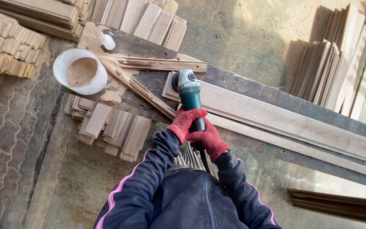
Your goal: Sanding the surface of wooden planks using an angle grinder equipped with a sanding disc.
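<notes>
Both of my hands wear red knit gloves and grip a green angle grinder (188,91) with a grey head. My left hand (184,122) wraps the body from the left. My right hand (209,140) holds the rear of the handle, where the black cord leaves. The grinder's head rests on the left end of a long pale wooden board (284,121), which lies on a dark plank workbench (250,91).
A white bucket (80,71) of sawdust-coloured paste stands at the bench's left end, next to a small white bottle (108,41) and rough wood offcuts (149,63). Stacks of short boards (111,125) lie on the ground below, behind and at right (331,72).
</notes>
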